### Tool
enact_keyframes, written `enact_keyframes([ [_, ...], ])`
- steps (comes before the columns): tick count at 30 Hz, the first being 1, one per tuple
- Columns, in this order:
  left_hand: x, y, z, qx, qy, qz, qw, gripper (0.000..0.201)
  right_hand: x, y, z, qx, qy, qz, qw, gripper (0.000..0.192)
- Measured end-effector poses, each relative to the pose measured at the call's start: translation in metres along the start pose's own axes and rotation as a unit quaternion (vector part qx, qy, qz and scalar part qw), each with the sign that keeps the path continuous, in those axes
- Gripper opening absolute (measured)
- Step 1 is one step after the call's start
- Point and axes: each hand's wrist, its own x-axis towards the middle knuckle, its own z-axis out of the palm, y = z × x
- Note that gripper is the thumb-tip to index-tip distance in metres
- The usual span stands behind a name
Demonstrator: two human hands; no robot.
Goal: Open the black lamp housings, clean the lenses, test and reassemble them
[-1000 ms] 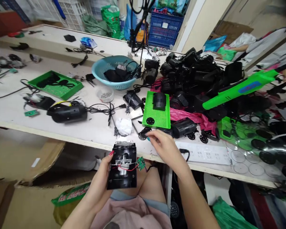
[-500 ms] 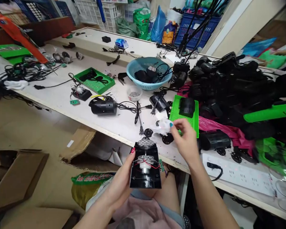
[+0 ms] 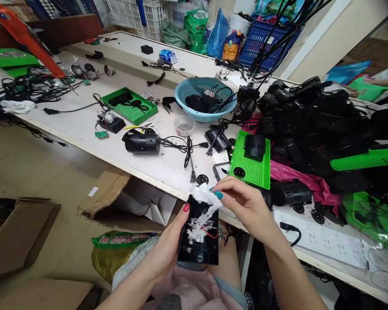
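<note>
left hand [image 3: 168, 245] gripping black housing [image 3: 198, 241], right hand [image 3: 245, 204] pinching tissue [image 3: 203, 196]

Bench [image 3: 93, 129]: teal basket [image 3: 205, 99] mid, far side; green tray [image 3: 129, 105] left of it; second green tray [image 3: 250, 165] near front edge; white power strip [image 3: 326, 237] at front right; black housings [image 3: 310, 116] piled right.

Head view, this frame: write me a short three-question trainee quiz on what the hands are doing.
1. True or false: the left hand holds the open black housing over the lap.
2. What does the right hand pinch? A) white tissue B) a plug C) a green tray
3. Where does the clear cup of small metal balls stand relative to the blue basket?

Key: 1 true. 2 A: the white tissue sits at the housing's top edge. 3 On the table just in front of it, nearer the person.
</note>
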Motion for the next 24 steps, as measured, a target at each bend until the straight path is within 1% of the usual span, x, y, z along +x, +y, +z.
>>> enact_keyframes([
  [1,0.0,0.0,-0.001,0.001,-0.002,-0.002,1.0,0.05,0.0,0.004,0.0,0.016,0.009,0.013,1.0,0.012],
  [2,0.0,0.0,-0.002,0.003,-0.004,-0.008,1.0,0.051,0.0,0.007,0.0,0.02,0.01,0.029,0.999,0.015],
  [3,0.0,0.0,-0.002,0.007,-0.006,-0.015,1.0,0.052,-0.001,0.01,0.0,0.013,0.001,0.043,0.999,0.019],
  [5,0.002,-0.001,-0.004,0.028,-0.007,-0.019,0.999,0.056,-0.002,0.012,-0.001,-0.028,-0.041,0.057,0.997,0.023],
  [8,0.006,-0.003,-0.006,0.086,-0.02,0.012,0.996,0.061,-0.004,0.013,-0.001,-0.094,-0.084,0.033,0.991,0.021],
  [11,0.011,-0.007,-0.009,0.138,-0.044,0.028,0.989,0.067,-0.005,0.014,0.0,-0.153,-0.103,0.013,0.983,0.023],
  [13,0.014,-0.009,-0.012,0.18,-0.039,0.018,0.983,0.074,-0.005,0.015,0.001,-0.195,-0.125,0.017,0.973,0.026],
  [16,0.019,-0.013,-0.018,0.254,-0.014,-0.006,0.967,0.084,-0.003,0.014,0.002,-0.263,-0.18,0.036,0.947,0.028],
  [18,0.022,-0.015,-0.022,0.277,-0.011,-0.008,0.961,0.083,-0.003,0.013,0.002,-0.308,-0.211,0.032,0.927,0.024],
  [21,0.024,-0.016,-0.026,0.277,-0.022,0.002,0.961,0.078,-0.003,0.012,0.0,-0.35,-0.245,0.004,0.904,0.017],
  [24,0.024,-0.015,-0.026,0.283,-0.03,-0.002,0.959,0.077,-0.004,0.016,0.0,-0.359,-0.267,-0.021,0.894,0.019],
])
